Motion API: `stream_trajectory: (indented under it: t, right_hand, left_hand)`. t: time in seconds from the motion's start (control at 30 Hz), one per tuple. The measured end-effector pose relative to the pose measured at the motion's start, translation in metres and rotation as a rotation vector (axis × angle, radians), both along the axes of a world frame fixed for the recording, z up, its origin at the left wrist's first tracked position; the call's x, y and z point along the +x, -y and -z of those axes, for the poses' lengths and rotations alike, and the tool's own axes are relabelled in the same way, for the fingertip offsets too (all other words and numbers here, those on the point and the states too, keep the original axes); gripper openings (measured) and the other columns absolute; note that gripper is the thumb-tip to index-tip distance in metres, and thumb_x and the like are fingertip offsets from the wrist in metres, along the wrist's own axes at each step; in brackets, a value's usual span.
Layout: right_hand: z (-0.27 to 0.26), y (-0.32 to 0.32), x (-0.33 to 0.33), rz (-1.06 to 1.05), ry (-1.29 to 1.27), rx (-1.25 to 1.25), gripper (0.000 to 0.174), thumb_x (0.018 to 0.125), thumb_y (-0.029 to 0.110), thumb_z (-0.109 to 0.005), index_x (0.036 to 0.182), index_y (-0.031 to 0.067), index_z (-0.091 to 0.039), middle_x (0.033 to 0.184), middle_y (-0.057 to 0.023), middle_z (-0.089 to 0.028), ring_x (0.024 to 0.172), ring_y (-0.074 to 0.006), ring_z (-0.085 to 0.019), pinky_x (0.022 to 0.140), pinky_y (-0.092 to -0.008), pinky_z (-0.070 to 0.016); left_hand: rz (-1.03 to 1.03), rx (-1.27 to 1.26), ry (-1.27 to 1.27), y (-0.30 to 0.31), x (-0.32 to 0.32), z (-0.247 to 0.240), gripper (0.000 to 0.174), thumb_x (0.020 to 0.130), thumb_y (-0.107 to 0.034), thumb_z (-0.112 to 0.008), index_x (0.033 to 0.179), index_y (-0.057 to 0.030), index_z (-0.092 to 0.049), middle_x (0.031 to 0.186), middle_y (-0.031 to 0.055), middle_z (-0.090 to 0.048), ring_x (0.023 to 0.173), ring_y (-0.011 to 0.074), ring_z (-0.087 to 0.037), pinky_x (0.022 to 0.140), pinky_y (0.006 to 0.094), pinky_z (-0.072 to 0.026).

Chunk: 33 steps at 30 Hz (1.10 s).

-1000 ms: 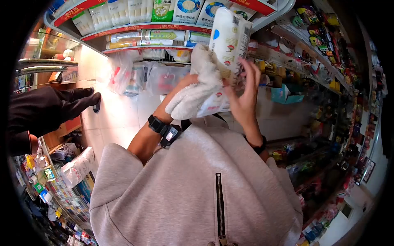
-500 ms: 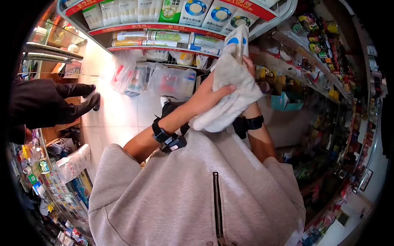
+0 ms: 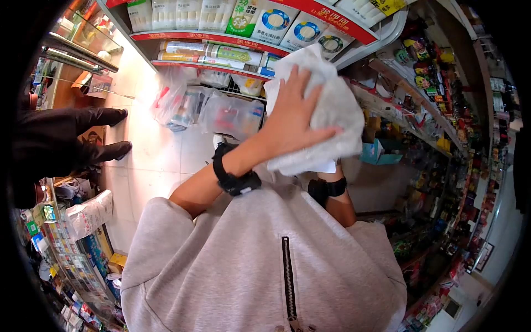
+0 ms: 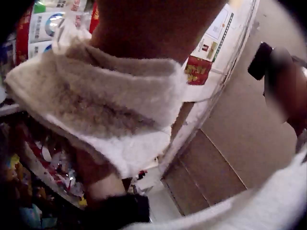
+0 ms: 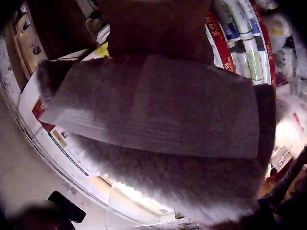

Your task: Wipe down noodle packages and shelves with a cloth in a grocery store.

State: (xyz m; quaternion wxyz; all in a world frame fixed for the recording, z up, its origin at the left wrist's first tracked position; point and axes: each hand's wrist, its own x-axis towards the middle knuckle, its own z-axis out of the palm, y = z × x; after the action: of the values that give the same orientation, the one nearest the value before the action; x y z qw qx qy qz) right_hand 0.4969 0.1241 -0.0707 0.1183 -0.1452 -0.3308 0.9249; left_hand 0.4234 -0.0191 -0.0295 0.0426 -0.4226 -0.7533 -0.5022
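In the head view my left hand (image 3: pixel 293 113) lies with spread fingers on a white fluffy cloth (image 3: pixel 340 124). The cloth drapes over a white pack of dried noodles, whose white edge (image 3: pixel 323 166) pokes out below it. My right hand holds the pack from beneath; its fingers are hidden, and only the wrist with a black band (image 3: pixel 334 187) shows. In the left wrist view the cloth (image 4: pixel 134 96) has a dark dirty streak. Seen from the right wrist, the pack (image 5: pixel 158 105) lies against the cloth's fluffy side (image 5: pixel 182 177).
Ahead stands a shelf with red strips (image 3: pixel 210 36) and noodle packs (image 3: pixel 274 25). Plastic bags (image 3: pixel 229 113) sit on the tiled floor below it. At the left stands another person in dark trousers (image 3: pixel 83 122). Crowded shelves (image 3: pixel 420 77) and a teal box (image 3: pixel 381 152) are on the right.
The cloth was bunched under my left hand beside the pack and now spreads over it, covering most of it. My left fingers have spread out; my right hand has gone behind the cloth.
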Motion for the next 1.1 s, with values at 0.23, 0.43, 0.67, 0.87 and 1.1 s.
stream_trajectory:
  t: [0.23, 0.43, 0.67, 0.87, 1.1]
  right_hand:
    - [-0.003, 0.003, -0.009, -0.03, -0.003, -0.044, 0.047, 0.102, 0.029, -0.049, 0.142, 0.0041, -0.045, 0.135, -0.0148, -0.057, 0.121, -0.0271, -0.058, 0.108, -0.0423, -0.0444]
    - [-0.005, 0.009, -0.013, -0.059, 0.022, -0.076, 0.047, 0.102, 0.03, -0.049, 0.142, 0.0044, -0.046, 0.135, -0.0149, -0.057, 0.121, -0.0274, -0.058, 0.108, -0.0427, -0.0442]
    - [-0.01, 0.012, -0.007, -0.049, 0.051, -0.113, 0.047, 0.102, 0.03, -0.048, 0.141, 0.0049, -0.047, 0.135, -0.0149, -0.058, 0.121, -0.0277, -0.058, 0.108, -0.0432, -0.044]
    - [-0.009, 0.017, -0.009, -0.048, 0.073, -0.166, 0.046, 0.102, 0.031, -0.047, 0.141, 0.0052, -0.048, 0.135, -0.0149, -0.058, 0.121, -0.028, -0.059, 0.108, -0.0436, -0.0438]
    - [-0.009, 0.02, -0.019, -0.012, 0.134, -0.089, 0.053, 0.102, 0.037, -0.042, 0.145, 0.0057, -0.046, 0.14, -0.017, -0.055, 0.129, -0.032, -0.054, 0.112, -0.0488, -0.0411]
  left_hand:
    - [-0.076, 0.006, -0.088, -0.002, -0.018, 0.006, 0.07, 0.079, -0.058, -0.07, 0.132, -0.0127, -0.06, 0.148, 0.0263, -0.039, 0.143, 0.0515, -0.027, 0.11, 0.0723, -0.0227]
    - [-0.105, 0.256, 0.35, -0.01, -0.082, 0.025, 0.074, 0.081, -0.051, -0.072, 0.132, 0.0003, -0.056, 0.149, 0.031, -0.038, 0.14, 0.0527, -0.032, 0.115, 0.0552, -0.0303]
    - [-0.04, 0.02, 0.06, 0.013, 0.024, 0.005, 0.081, 0.078, -0.056, -0.073, 0.135, -0.0012, -0.055, 0.148, 0.0352, -0.035, 0.141, 0.0571, -0.027, 0.113, 0.0617, -0.0298]
    - [-0.223, 0.101, 0.014, -0.017, -0.041, 0.038, 0.067, 0.08, -0.048, -0.074, 0.126, -0.0012, -0.06, 0.13, 0.0292, -0.053, 0.13, 0.0481, -0.046, 0.107, 0.051, -0.0413]
    - [-0.068, 0.5, 0.84, -0.015, -0.052, 0.066, 0.054, 0.094, -0.03, -0.067, 0.135, 0.001, -0.048, 0.125, 0.02, -0.06, 0.113, 0.0276, -0.06, 0.098, 0.036, -0.0458]
